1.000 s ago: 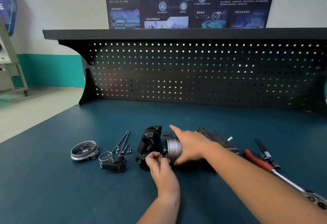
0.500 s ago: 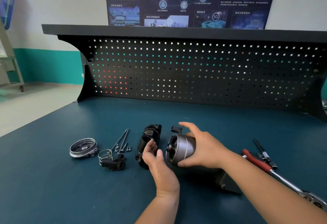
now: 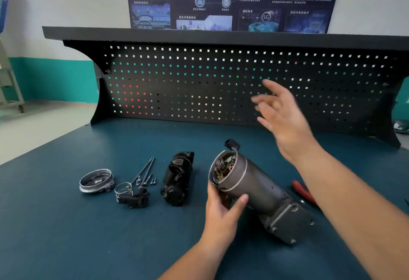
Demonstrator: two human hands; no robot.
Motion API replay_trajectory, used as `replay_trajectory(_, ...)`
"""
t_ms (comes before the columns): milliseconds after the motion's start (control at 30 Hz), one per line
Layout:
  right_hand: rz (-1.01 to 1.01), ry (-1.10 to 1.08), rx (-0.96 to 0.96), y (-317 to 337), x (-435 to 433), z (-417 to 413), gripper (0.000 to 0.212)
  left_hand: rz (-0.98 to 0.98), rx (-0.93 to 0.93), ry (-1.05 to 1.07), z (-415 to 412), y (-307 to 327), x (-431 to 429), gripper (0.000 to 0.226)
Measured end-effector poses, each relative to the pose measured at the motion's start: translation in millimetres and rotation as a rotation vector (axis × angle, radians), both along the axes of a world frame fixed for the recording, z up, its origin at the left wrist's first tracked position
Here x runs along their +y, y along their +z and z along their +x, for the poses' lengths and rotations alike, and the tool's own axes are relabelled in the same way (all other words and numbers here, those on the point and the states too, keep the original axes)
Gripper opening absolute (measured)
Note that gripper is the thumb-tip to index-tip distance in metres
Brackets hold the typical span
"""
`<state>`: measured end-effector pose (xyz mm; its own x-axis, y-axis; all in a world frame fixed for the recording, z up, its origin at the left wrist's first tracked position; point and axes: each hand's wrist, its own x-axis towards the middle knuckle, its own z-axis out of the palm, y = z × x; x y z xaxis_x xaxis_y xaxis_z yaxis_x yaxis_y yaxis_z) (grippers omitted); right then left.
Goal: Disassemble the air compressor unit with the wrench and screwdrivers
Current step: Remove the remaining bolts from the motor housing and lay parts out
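Mid-strip: gripping the grey metal cylindrical compressor body at its open end with the left hand. Hovering above it with the right hand, spread, empty. Next, likely: grab the red-handled wrench right of it.

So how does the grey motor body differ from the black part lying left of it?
The grey motor body is bare metal; the black part is glossy black. The grey motor body is longer and thicker than the black part. The left hand grips the grey motor body near its open end; the black part lies untouched on the bench. Both are elongated.
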<state>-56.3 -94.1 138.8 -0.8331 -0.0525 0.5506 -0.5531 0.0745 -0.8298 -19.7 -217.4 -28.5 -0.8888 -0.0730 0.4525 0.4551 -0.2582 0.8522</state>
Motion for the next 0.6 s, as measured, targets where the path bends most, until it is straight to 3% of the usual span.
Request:
replay_trajectory(67,0.228,0.009,-0.152,4.8,-14.9,-1.0,0.07,0.024,-0.002,0.054,5.8,1.6,6.7,0.063)
replay_trajectory(167,0.399,-0.06,-0.276,-17.8,-15.9,2.2,0.075,0.007,0.046,0.117,11.9,3.4,9.7,0.061)
replay_trajectory(300,0.346,-0.044,-0.465,-48.4,0.4,17.5,0.085,-0.027,0.087,0.152,14.7,7.9,10.0,0.062)
replay_trajectory(400,0.384,-0.118,-0.368,-59.0,-10.4,26.9,0.073,-0.083,0.125,0.217,21.4,15.5,10.1,0.061)
replay_trajectory(533,0.092,-0.126,-0.463,-50.0,-27.5,39.4,0.063,-0.218,0.215,0.385,27.0,33.5,3.5,0.079)
replay_trajectory(600,-0.097,-0.06,-0.517,-53.6,-36.0,42.2,0.066,-0.281,0.277,0.417,26.2,42.8,-6.8,0.076)
